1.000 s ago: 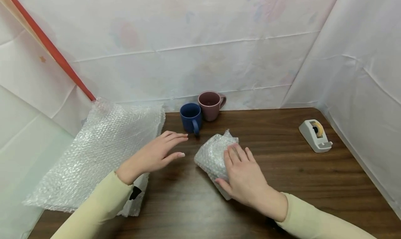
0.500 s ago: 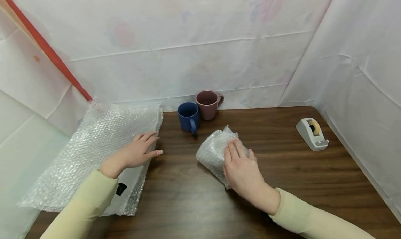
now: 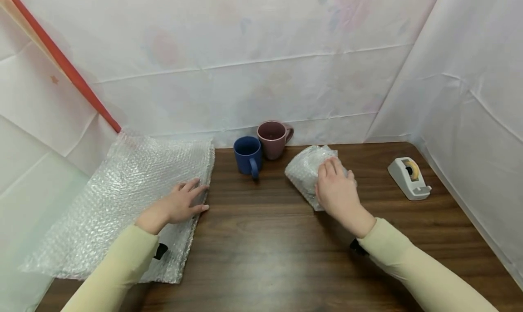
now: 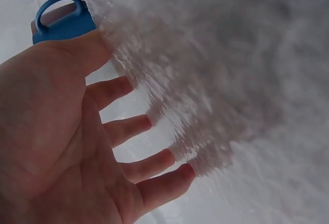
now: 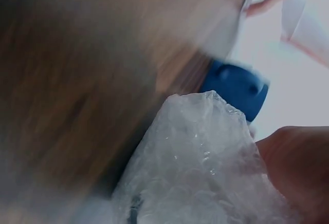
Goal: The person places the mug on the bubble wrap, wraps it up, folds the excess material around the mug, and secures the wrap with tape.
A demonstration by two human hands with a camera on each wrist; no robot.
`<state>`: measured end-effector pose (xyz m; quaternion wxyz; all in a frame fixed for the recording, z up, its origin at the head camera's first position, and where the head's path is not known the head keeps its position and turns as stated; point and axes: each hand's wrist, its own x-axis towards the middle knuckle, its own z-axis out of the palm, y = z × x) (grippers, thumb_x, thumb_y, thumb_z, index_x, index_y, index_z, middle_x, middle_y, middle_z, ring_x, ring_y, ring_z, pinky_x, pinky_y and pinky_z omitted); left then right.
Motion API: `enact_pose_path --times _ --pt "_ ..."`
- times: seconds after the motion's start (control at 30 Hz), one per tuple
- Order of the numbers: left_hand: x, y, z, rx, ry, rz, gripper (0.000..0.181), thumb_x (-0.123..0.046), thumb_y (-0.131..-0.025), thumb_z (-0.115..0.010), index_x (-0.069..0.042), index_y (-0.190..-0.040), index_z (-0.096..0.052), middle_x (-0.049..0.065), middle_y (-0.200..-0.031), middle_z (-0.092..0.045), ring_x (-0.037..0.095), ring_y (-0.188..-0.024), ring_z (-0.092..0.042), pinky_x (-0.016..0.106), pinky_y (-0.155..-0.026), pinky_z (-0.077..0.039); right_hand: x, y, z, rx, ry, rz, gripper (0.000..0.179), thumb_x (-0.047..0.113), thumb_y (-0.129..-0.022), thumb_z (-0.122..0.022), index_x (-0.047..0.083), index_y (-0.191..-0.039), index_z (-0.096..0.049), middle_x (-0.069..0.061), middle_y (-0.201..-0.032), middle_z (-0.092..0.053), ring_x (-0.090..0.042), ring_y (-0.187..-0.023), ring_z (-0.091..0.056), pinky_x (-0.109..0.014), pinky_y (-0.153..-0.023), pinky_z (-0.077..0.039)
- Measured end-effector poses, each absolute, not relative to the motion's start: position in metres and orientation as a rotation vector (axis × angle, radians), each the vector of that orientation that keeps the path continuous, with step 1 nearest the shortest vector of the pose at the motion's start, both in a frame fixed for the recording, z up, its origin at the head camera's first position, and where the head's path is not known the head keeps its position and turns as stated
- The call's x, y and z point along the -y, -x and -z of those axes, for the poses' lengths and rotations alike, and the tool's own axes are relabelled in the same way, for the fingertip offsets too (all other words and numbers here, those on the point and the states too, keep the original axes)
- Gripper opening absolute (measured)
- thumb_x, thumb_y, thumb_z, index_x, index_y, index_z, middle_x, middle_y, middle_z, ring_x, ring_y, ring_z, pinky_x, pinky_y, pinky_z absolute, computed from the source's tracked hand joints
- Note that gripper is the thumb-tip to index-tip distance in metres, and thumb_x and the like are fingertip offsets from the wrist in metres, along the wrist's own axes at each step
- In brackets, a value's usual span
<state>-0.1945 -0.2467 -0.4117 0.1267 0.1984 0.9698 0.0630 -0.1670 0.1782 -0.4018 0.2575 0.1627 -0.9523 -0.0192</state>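
Observation:
My right hand (image 3: 338, 188) grips a bubble-wrapped bundle (image 3: 304, 169) from its right side, at the back of the table to the right of the mugs. What is inside the wrap is hidden. The crinkled bundle (image 5: 190, 162) fills the lower middle of the right wrist view, with my thumb along one side. My left hand (image 3: 176, 206) is spread over the right part of a large bubble wrap sheet (image 3: 122, 207). Its slightly bent fingers (image 4: 149, 172) reach to the wrap's surface in the left wrist view, and nothing is pinched between them.
A blue mug (image 3: 247, 155) and a mauve mug (image 3: 273, 139) stand side by side near the back edge. At the right sits a white tape dispenser (image 3: 410, 178). White cloth (image 3: 245, 66) hangs behind the wooden table (image 3: 261, 257), and a red strip (image 3: 61, 60) slants down at left.
My right hand has carried the wrapped bundle back and to the right, closer to the mauve mug. My left hand has moved left, from beside the blue mug to over the bubble wrap sheet.

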Motion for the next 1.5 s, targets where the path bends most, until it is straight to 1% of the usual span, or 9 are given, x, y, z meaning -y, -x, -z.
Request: enact_pose_path --times 0.3,0.53,0.7,0.83,0.93,1.0,1.1,1.23,1.5 --pt "0.251 0.194 0.411 -2.851 -0.612 -0.247 0.057 -0.039 -0.102 -0.056 -0.009 -0.149 -0.045 0.027 -0.156 -0.028 0.060 -0.134 -0.027 0.073 -0.100 -0.031 -0.213 0.204 0.402 2.590 -0.366 0.050 0.047 0.018 -0.082 -0.076 -0.013 -0.113 -0.060 -0.029 -0.120 -0.060 -0.044 -0.124 -0.050 -0.066 -0.074 -0.050" --pt "0.256 0.198 0.414 -2.913 -0.756 -0.273 0.042 -0.018 -0.100 -0.058 -0.003 -0.140 -0.052 0.030 -0.149 -0.038 0.058 -0.130 -0.036 0.069 -0.103 -0.032 -0.225 0.221 0.404 2.586 -0.331 0.013 0.042 0.015 -0.084 -0.074 -0.013 -0.111 -0.059 -0.030 -0.121 -0.059 -0.044 -0.126 -0.049 -0.066 -0.076 -0.048" --pt "0.255 0.200 0.419 -2.950 -0.638 -0.260 0.051 -0.018 -0.097 -0.058 0.003 -0.140 -0.041 0.029 -0.145 -0.044 0.058 -0.126 -0.040 0.068 -0.100 -0.036 -0.229 0.229 0.404 2.662 -0.286 -0.021 0.044 0.018 -0.089 -0.070 -0.013 -0.116 -0.056 -0.030 -0.126 -0.055 -0.044 -0.130 -0.044 -0.068 -0.082 -0.045" --pt "0.254 0.202 0.422 -3.005 -0.592 -0.232 0.039 -0.021 -0.092 -0.061 0.005 -0.117 -0.050 0.026 -0.123 -0.056 0.045 -0.105 -0.056 0.059 -0.088 -0.048 -0.234 0.232 0.403 2.741 -0.259 -0.088 0.048 0.022 -0.092 -0.069 -0.011 -0.122 -0.053 -0.029 -0.133 -0.050 -0.043 -0.134 -0.038 -0.067 -0.090 -0.041" --pt "0.256 0.203 0.423 -3.052 -0.624 -0.227 0.017 -0.018 -0.088 -0.063 -0.002 -0.087 -0.055 0.027 -0.118 -0.057 0.040 -0.095 -0.061 0.054 -0.084 -0.052 -0.238 0.232 0.401 2.812 -0.253 -0.137 0.057 0.029 -0.094 -0.068 -0.010 -0.131 -0.049 -0.028 -0.140 -0.045 -0.043 -0.138 -0.032 -0.067 -0.096 -0.037" --pt "0.258 0.204 0.423 -3.068 -0.633 -0.239 0.014 -0.015 -0.087 -0.062 -0.006 -0.078 -0.055 0.028 -0.126 -0.055 0.041 -0.096 -0.062 0.053 -0.085 -0.052 -0.239 0.232 0.397 2.849 -0.264 -0.172 0.066 0.034 -0.095 -0.065 -0.011 -0.137 -0.045 -0.030 -0.144 -0.042 -0.044 -0.139 -0.029 -0.067 -0.101 -0.033" --pt "0.262 0.204 0.422 -3.090 -0.674 -0.229 0.011 -0.013 -0.085 -0.061 -0.006 -0.078 -0.056 0.025 -0.121 -0.059 0.035 -0.088 -0.063 0.050 -0.080 -0.054 -0.241 0.228 0.391 2.858 -0.276 -0.260 0.078 0.044 -0.096 -0.061 -0.012 -0.144 -0.038 -0.031 -0.148 -0.038 -0.046 -0.141 -0.026 -0.064 -0.109 -0.026" --pt "0.264 0.202 0.411 -3.122 -0.702 -0.191 0.008 -0.012 -0.085 -0.061 -0.008 -0.082 -0.055 0.009 -0.088 -0.057 0.021 -0.066 -0.053 0.042 -0.058 -0.050 -0.247 0.216 0.382 2.768 -0.271 -0.416 0.082 0.051 -0.095 -0.058 -0.011 -0.146 -0.037 -0.028 -0.150 -0.038 -0.045 -0.142 -0.027 -0.058 -0.113 -0.024" --pt "0.265 0.185 0.368 -3.422 -0.790 -0.039 0.014 -0.013 -0.091 -0.055 -0.007 -0.078 -0.054 0.000 -0.059 -0.043 0.019 -0.045 -0.043 0.046 -0.037 -0.041 -0.258 0.186 0.378 2.508 -0.353 -0.614 0.063 0.030 -0.092 -0.068 -0.009 -0.138 -0.051 -0.025 -0.143 -0.048 -0.046 -0.133 -0.038 -0.056 -0.108 -0.031"
